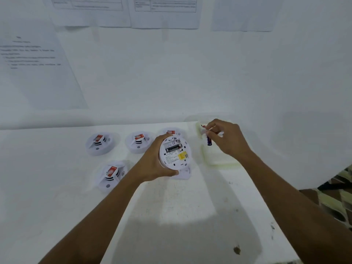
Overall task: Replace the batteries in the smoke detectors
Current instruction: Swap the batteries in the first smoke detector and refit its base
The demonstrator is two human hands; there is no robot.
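Here's the left grip [156, 162], clasped round the rim of a round white plastic smoke detector [172, 159] and tipping its underside toward the camera just above the white table [57, 168]. I'd say it's held that way so the open battery bay faces the person. One black cylindrical battery [173, 149] sits in the lower slot, and the slot above it looks empty. Over on the right, the right grip [226, 138] pinches a small blue-violet cylindrical battery [209, 140] by its top end. It hangs roughly upright over a shallow translucent plastic tray [219, 161], probably where the cells are kept, which would explain the reach. A white plastic cover plate [183, 174] lies flat on the table beneath the held detector, likely set aside to expose the bay. More round white detectors [99, 147] wait to the left and behind, each topped with a red-and-white tag [98, 138]. As for writing — white lettering on the black battery, fine print and a yellow square sticker [182, 156] on the detector's back, a round emblem on the tags, typed paper sheets [34, 60] on the wall — all of it is too small or blurred to read.
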